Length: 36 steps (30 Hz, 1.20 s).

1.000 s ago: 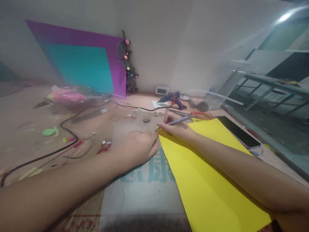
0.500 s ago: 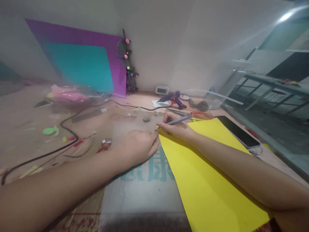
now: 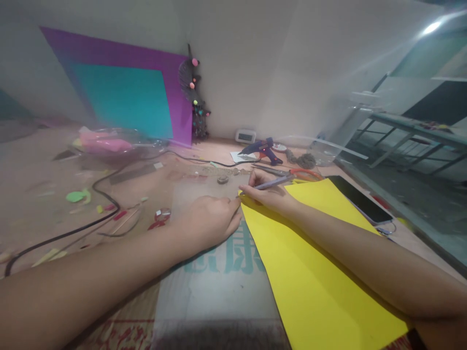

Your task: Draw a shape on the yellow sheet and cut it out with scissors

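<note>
A sheet of yellow paper (image 3: pixel 321 272) lies slanted across the front right. My right hand (image 3: pixel 264 192) rests on its far left corner, fingers closed around a light purple pen (image 3: pixel 272 183) whose tip points down at that corner. Against the same corner, from the left, are the fingertips of my left hand (image 3: pixel 215 218). Its fingers are curled and pressed together; what they pinch, if anything, is hidden. Under my left hand and part of the paper is a pale translucent sheet (image 3: pixel 215 301) with green lettering.
Beyond my right hand lie orange-handled scissors (image 3: pixel 306 174), a blue glue gun (image 3: pixel 264 149), a small digital clock (image 3: pixel 245 136) and grey yarn (image 3: pixel 302 159). A phone (image 3: pixel 359 199) is at right. A black cord (image 3: pixel 65 237) and scraps cross the left; purple and teal boards (image 3: pixel 127 102) lean behind.
Both hands stay at the paper's corner with almost no movement. The whole view has shifted very slightly; the pen remains in my right hand.
</note>
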Motion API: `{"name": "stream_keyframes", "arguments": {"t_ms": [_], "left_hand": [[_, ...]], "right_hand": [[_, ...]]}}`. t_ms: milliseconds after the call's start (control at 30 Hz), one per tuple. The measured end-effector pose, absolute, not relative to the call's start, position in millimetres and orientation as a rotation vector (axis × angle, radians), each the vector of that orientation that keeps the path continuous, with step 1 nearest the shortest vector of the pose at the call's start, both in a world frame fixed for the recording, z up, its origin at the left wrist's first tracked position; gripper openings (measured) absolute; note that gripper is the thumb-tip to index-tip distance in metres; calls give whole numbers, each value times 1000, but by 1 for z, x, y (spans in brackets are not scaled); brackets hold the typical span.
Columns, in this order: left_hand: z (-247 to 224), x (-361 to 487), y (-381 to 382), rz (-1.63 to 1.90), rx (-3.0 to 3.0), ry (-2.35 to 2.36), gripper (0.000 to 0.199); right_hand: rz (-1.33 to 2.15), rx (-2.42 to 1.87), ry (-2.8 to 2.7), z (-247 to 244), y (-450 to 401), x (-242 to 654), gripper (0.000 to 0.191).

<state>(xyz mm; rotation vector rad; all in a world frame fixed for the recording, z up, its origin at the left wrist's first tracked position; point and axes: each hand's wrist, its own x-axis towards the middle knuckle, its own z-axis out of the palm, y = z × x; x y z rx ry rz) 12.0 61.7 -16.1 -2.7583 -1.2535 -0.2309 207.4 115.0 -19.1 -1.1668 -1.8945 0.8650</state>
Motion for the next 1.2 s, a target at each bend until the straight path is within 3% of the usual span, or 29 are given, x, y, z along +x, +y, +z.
{"name": "stream_keyframes", "arguments": {"t_ms": [500, 867, 1200], "left_hand": [[-17, 12, 62, -259, -2760, -1187, 33], [-14, 13, 61, -236, -2789, -1239, 34], [-16, 12, 62, -247, -2783, -1237, 38]], "right_hand": [[1009, -1067, -1901, -22, 114, 207, 37], [708, -1115, -1993, -18, 118, 208, 28], [671, -1180, -1956, -15, 116, 208, 22]]}}
